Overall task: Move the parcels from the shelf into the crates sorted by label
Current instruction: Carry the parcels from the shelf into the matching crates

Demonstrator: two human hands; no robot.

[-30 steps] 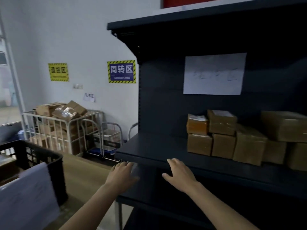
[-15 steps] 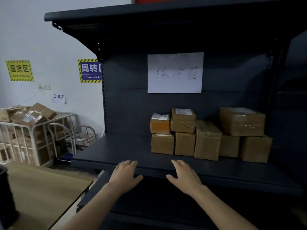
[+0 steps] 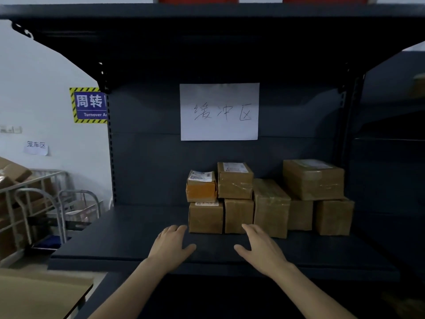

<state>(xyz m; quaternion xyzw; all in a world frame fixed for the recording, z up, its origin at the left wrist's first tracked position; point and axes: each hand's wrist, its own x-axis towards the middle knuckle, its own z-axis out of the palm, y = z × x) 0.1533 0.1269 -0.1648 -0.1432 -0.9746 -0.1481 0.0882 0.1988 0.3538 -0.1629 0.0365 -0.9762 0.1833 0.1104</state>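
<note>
Dark metal shelf (image 3: pixel 115 245) is carrying cardboard parcels (image 3: pixel 271 203), stacked two high at its back panel | left hand (image 3: pixel 171 246) and right hand (image 3: pixel 262 248) are hovering before them; fingers straight, holding nothing | handwritten paper sign (image 3: pixel 219 111) is hanging above

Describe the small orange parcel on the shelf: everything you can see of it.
The orange parcel is a small box in glossy orange wrapping with a white printed label on top, its text too blurred to read. It sits level on a brown parcel at the left end of the stack on the shelf, close beside a taller brown parcel on its right. The left hand and right hand are open below, not touching it.
</note>
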